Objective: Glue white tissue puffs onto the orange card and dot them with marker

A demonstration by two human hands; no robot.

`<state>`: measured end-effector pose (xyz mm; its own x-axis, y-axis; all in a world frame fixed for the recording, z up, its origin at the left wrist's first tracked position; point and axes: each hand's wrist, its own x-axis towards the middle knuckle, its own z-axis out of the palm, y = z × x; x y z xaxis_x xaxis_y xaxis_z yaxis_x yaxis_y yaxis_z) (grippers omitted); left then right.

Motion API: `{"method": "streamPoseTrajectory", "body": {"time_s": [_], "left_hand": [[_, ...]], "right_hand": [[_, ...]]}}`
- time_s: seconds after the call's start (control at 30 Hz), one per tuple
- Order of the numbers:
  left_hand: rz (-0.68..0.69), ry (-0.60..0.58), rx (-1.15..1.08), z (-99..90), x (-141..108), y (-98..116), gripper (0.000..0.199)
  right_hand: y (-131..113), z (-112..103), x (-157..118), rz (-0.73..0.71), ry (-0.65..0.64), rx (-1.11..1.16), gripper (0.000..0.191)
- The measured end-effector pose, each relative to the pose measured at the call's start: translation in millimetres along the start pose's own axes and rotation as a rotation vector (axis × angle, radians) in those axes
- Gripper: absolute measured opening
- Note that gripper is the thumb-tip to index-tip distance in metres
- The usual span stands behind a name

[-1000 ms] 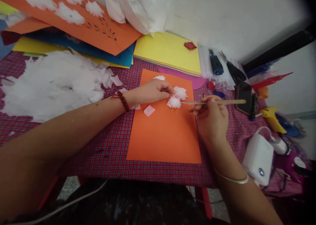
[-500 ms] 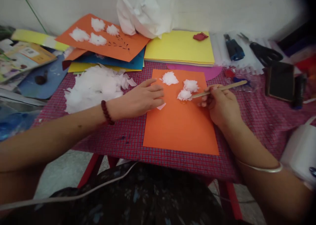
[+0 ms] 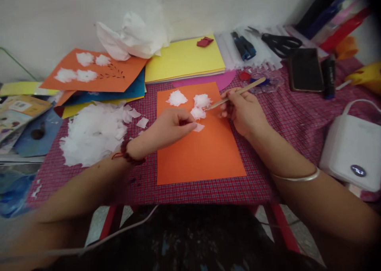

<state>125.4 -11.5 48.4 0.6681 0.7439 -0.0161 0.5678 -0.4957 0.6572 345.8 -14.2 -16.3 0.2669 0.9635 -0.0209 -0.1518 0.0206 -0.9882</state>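
An orange sheet (image 3: 199, 160) lies on the checked cloth with three white paper tufts on its upper half, one tuft (image 3: 176, 98) standing apart at left. My left hand (image 3: 169, 128) is over the sheet's left side, thumb and fingers pinching a small white paper square (image 3: 199, 127) just below the lower of the paired tufts (image 3: 198, 112). In my right hand (image 3: 245, 110), at the sheet's right edge, is a slim wooden stick (image 3: 248, 87), slanting down left so its tip is at the paired tufts. Whether the tip touches them I cannot tell.
A heap of white paper squares (image 3: 92, 136) lies left of the sheet. Behind are a decorated orange sheet (image 3: 119, 78), yellow paper (image 3: 184, 60) and crumpled white paper (image 3: 133, 37). Scissors (image 3: 279, 43), a phone (image 3: 306, 70) and a white device (image 3: 354, 144) are at right.
The view has shifted right. My left hand has moved right across the sheet with the paper square, its fingers drawn into a pinch. The stick stays in my right hand, near the paired tufts.
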Motion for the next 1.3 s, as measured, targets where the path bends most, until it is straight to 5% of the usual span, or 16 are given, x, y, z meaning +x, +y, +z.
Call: {"method": "streamPoseTrajectory", "body": {"time_s": [0.13, 0.3, 0.57, 0.83, 0.93, 1.3], "left_hand": [[0.153, -0.032, 0.315, 19.6, 25, 7, 0.023], [0.203, 0.074, 0.5, 26.8, 42, -2, 0.022], [0.144, 0.14, 0.404, 24.5, 51, -16, 0.02], [0.064, -0.012, 0.017, -20.6, 31, 21, 0.019], [0.055, 0.029, -0.053, -27.5, 28, 27, 0.017], [0.186, 0.018, 0.546, 21.7, 38, -2, 0.033]], "right_hand": [[-13, -3, -3, 0.004, 0.01, 0.029, 0.02], [-21, -5, -2, -0.052, -0.01, 0.009, 0.026], [-23, 2, -15, -0.123, -0.11, -0.168, 0.027], [-27, -1, -13, -0.145, -0.016, -0.135, 0.023], [-31, -2, -12, -0.126, 0.005, -0.128, 0.024], [-37, -4, -15, -0.095, 0.021, -0.289, 0.028]]}}
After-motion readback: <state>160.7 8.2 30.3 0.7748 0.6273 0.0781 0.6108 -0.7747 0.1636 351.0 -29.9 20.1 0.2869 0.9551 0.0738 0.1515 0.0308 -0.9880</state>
